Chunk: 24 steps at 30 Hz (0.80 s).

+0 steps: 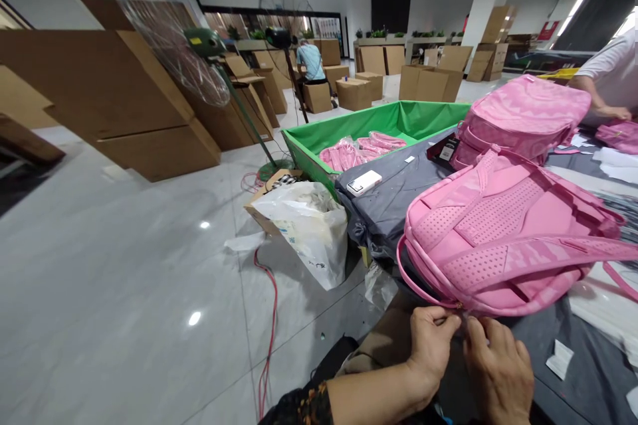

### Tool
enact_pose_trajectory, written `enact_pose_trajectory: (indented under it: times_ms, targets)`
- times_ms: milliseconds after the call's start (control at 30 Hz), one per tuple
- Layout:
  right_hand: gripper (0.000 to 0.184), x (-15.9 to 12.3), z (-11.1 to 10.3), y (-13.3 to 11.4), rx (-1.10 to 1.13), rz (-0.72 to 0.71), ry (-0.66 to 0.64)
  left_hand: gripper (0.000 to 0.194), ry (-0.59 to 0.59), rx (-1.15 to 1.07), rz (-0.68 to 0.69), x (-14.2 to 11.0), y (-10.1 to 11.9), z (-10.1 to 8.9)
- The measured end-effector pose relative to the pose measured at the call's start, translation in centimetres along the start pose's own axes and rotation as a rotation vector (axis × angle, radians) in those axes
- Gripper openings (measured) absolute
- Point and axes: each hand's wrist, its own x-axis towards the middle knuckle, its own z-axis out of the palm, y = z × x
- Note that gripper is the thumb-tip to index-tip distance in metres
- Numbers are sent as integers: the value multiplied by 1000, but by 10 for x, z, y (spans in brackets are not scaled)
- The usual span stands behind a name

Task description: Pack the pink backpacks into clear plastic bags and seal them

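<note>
A pink backpack (503, 239) lies back-side up on the grey-covered table (393, 199), its mesh padding and straps facing me. Both my hands meet at its near lower edge. My left hand (431, 345) pinches the edge of the bag by the zipper, fingers closed. My right hand (498, 368) is closed too, pinching at the same spot, likely the zipper pull. A second pink backpack (523, 116) stands behind the first one.
A green bin (349, 129) holds pink items in bags. A white phone-like device (364, 182) lies on the table. A white plastic sack (312, 226) and a red cable (269, 332) are on the floor. Another person's arm (605, 80) works at right. Standing fans and cardboard boxes fill the back.
</note>
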Motion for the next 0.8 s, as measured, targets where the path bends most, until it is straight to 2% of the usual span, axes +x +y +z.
enact_pose_trajectory:
  times_ms: [100,167,233,267,333,433,533,633,700,800]
  targets:
    - [16,2,-10,1,19,-47,-92,40,-24,52,-20,-5,12,6]
    - [13,2,-11,4,25,-58,-119,33,-82,83,-11,-18,23,5]
    - [15,0,-8,8,34,-33,-98,24,-200,137,16,-33,34,-3]
    - [16,-1,-6,9,48,-19,-79,26,-250,174,41,-39,39,-9]
    - [16,-2,-2,11,82,19,-35,31,-274,222,95,-45,41,-22]
    - [20,1,1,7,179,99,34,33,-170,100,42,-35,26,-32]
    - [29,4,-1,3,396,223,81,43,-142,-139,-83,-14,-1,-23]
    - [38,5,-2,5,537,315,78,57,-205,-309,-151,-1,-20,-6]
    - [44,5,-3,11,569,330,42,62,-309,-413,-231,0,-25,3]
    - [53,8,-6,21,642,350,-56,57,-423,-538,-314,-3,-25,5]
